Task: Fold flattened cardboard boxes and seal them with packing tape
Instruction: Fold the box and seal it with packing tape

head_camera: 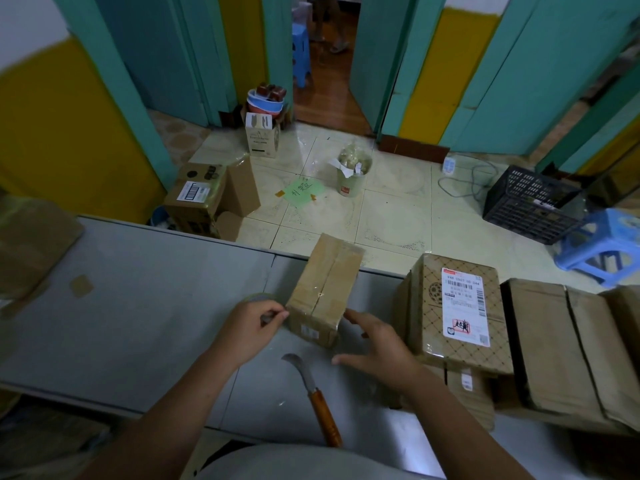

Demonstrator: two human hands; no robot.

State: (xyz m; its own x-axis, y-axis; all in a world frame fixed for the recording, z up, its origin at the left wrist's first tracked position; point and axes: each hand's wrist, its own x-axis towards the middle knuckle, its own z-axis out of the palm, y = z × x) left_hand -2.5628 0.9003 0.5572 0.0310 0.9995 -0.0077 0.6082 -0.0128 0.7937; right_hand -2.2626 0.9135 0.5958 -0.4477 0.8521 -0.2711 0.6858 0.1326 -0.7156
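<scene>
Ahead of you, yellow-painted walls [52,133] and teal door frames [377,64] bound a pale tiled floor [398,209]; a blue plastic stool [609,230] stands beside a black slatted crate [530,202].

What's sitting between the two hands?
In the head view, a small taped cardboard box sits between the left hand, gripping a tape roll, and the open right hand.

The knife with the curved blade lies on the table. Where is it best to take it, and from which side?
Grip the knife by its wooden handle, coming from the person's side. The handle points that way and lies free; the hooked blade is at the far end, curving left.
</scene>
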